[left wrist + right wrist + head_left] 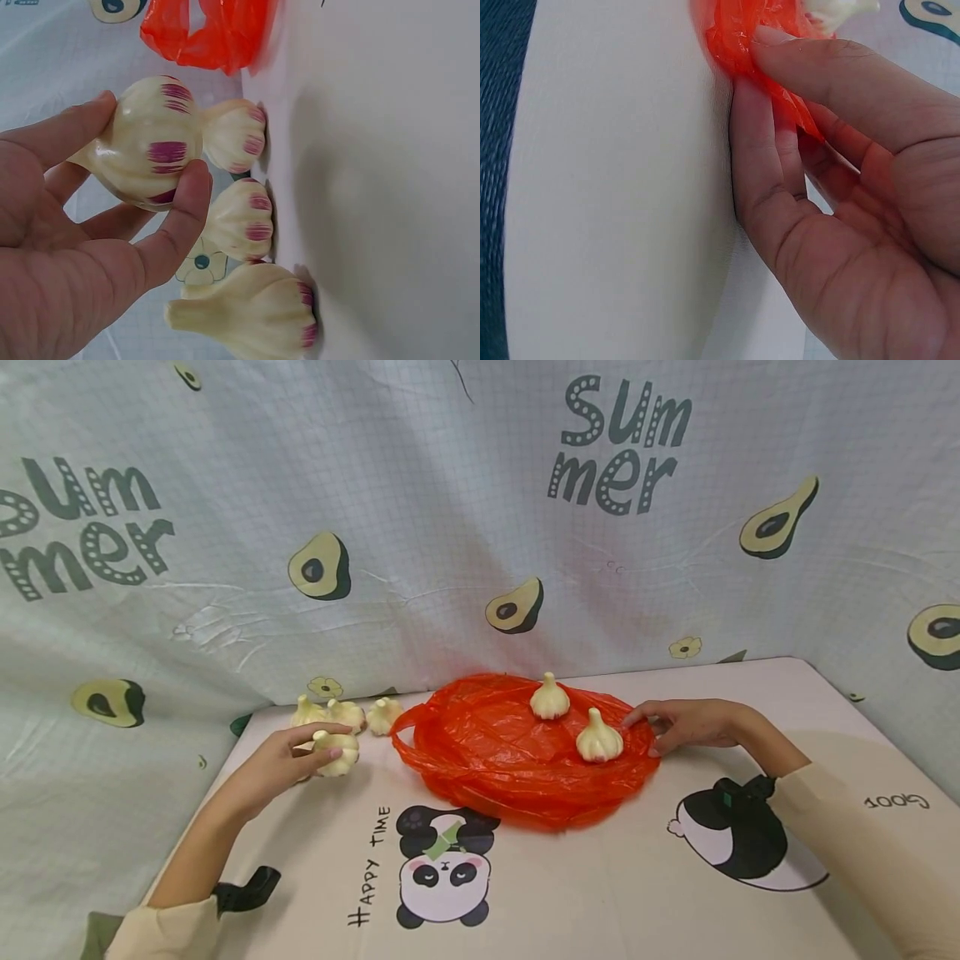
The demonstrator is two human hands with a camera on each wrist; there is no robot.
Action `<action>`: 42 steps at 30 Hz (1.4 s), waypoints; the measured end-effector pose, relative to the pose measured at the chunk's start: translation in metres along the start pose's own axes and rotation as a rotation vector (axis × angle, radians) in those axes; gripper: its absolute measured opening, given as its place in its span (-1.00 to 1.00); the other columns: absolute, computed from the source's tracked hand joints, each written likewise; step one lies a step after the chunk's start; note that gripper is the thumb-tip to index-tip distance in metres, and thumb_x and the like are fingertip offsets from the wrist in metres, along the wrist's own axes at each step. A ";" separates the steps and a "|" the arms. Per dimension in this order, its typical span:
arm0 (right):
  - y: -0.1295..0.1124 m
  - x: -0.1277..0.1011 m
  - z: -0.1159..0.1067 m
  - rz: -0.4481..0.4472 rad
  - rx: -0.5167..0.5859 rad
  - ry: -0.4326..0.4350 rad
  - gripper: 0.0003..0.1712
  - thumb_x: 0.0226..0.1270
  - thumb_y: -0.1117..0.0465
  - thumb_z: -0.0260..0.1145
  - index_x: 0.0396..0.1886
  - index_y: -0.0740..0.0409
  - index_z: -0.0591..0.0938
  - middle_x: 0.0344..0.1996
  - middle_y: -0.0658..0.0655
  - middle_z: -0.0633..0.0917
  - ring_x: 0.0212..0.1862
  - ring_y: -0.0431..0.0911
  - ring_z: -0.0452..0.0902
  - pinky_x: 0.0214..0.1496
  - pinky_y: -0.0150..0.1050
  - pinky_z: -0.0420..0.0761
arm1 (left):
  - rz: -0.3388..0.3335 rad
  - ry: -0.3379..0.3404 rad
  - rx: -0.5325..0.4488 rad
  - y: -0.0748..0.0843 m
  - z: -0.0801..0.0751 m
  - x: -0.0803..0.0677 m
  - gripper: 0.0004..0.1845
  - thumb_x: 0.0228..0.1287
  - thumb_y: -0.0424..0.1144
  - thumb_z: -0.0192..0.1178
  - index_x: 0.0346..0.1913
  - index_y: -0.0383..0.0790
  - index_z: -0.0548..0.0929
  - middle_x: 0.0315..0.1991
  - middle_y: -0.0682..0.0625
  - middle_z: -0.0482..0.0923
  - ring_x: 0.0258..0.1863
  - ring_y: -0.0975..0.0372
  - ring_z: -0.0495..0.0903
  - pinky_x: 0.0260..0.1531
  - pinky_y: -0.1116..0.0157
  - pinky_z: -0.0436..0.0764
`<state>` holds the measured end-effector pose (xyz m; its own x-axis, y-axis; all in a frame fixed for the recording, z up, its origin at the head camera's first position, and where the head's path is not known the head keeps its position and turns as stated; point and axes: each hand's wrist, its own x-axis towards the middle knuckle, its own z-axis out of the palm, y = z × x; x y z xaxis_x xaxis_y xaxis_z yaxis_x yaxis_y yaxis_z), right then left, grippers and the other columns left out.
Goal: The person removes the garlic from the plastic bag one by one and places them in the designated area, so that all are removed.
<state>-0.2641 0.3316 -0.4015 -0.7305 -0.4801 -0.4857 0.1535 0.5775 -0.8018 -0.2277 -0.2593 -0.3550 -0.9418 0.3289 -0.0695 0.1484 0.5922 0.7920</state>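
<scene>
Left hand (288, 764) grips a cream plastic garlic bulb (337, 752) with purple-streaked base, thumb and fingers curled round it, at the far left of the panda-print tablecloth (570, 893). Three more cream garlic bulbs (341, 712) sit just beyond it by the avocado-print backdrop (450, 527). Right hand (686, 724) pinches the right edge of a crumpled orange plastic bag (517, 760) between thumb and fingers. Two garlic bulbs (573, 718) rest on the bag.

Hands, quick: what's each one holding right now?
Left hand: grips a garlic bulb.
Right hand: pinches the orange plastic bag's edge.
</scene>
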 end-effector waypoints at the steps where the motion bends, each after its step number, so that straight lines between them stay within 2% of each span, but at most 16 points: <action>1: 0.000 0.000 0.000 0.000 0.002 -0.002 -0.37 0.32 0.30 0.40 0.37 0.14 0.44 0.38 0.30 0.32 0.32 0.12 0.33 0.27 -0.12 0.54 | 0.002 0.003 0.002 -0.002 0.000 0.000 -0.52 0.43 -0.13 0.28 0.31 -0.28 0.57 0.10 -0.23 0.49 -0.16 0.20 0.59 -0.24 0.23 0.66; 13: 0.000 0.000 -0.001 0.003 -0.033 0.004 -0.38 0.32 0.28 0.40 0.36 0.11 0.45 0.39 0.31 0.31 0.35 0.15 0.29 0.29 -0.09 0.53 | -0.013 0.005 0.029 -0.015 -0.001 0.007 -0.54 0.44 -0.13 0.28 0.30 -0.26 0.58 0.16 -0.24 0.43 -0.17 0.15 0.54 -0.22 0.20 0.66; 22: 0.000 0.000 0.000 0.001 -0.046 0.012 -0.35 0.31 0.27 0.41 0.38 0.12 0.45 0.42 0.32 0.26 0.38 0.19 0.25 0.32 -0.04 0.51 | -0.017 0.024 0.066 -0.021 -0.002 0.011 -0.54 0.41 -0.14 0.31 0.28 -0.23 0.61 0.16 -0.23 0.47 -0.14 0.11 0.50 -0.26 0.22 0.61; 32: -0.001 0.001 0.001 0.002 -0.032 0.007 -0.35 0.32 0.29 0.40 0.39 0.14 0.43 0.42 0.32 0.25 0.36 0.16 0.28 0.31 -0.07 0.52 | 0.006 0.030 0.049 -0.020 0.002 0.015 -0.56 0.43 -0.20 0.28 0.30 -0.26 0.60 0.14 -0.21 0.51 -0.18 0.14 0.45 -0.37 0.28 0.53; 35: -0.001 0.001 0.001 0.001 -0.027 0.003 -0.35 0.32 0.30 0.40 0.39 0.14 0.43 0.41 0.32 0.25 0.36 0.16 0.29 0.31 -0.07 0.52 | 0.012 0.032 0.053 -0.020 0.002 0.017 -0.56 0.42 -0.23 0.29 0.29 -0.28 0.60 -0.08 -0.17 0.56 -0.29 0.18 0.43 -0.42 0.29 0.51; 38: -0.002 0.001 0.001 0.004 -0.027 0.004 -0.34 0.32 0.30 0.40 0.39 0.14 0.43 0.42 0.33 0.24 0.37 0.17 0.28 0.32 -0.05 0.51 | 0.029 0.037 0.066 -0.021 0.004 0.019 -0.59 0.39 -0.28 0.31 0.25 -0.31 0.63 -0.15 -0.16 0.57 -0.31 0.18 0.41 -0.42 0.33 0.50; 39: -0.002 0.000 0.001 0.003 -0.027 0.004 -0.34 0.32 0.30 0.40 0.39 0.15 0.43 0.43 0.33 0.24 0.37 0.18 0.27 0.32 -0.05 0.51 | 0.041 0.036 0.068 -0.023 0.005 0.020 -0.61 0.38 -0.31 0.30 0.23 -0.33 0.65 -0.15 -0.18 0.60 -0.27 0.17 0.44 -0.39 0.35 0.51; 42: -0.002 0.000 0.002 0.002 -0.026 0.004 -0.35 0.32 0.30 0.40 0.39 0.15 0.43 0.44 0.34 0.23 0.38 0.19 0.27 0.32 -0.05 0.52 | 0.072 0.033 0.077 -0.026 0.009 0.022 -0.67 0.38 -0.38 0.28 0.17 -0.37 0.68 0.12 -0.29 0.61 0.01 0.06 0.51 -0.24 0.42 0.54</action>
<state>-0.2637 0.3294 -0.4009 -0.7332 -0.4761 -0.4855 0.1374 0.5955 -0.7915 -0.2492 -0.2610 -0.3832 -0.9372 0.3488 0.0070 0.2374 0.6228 0.7455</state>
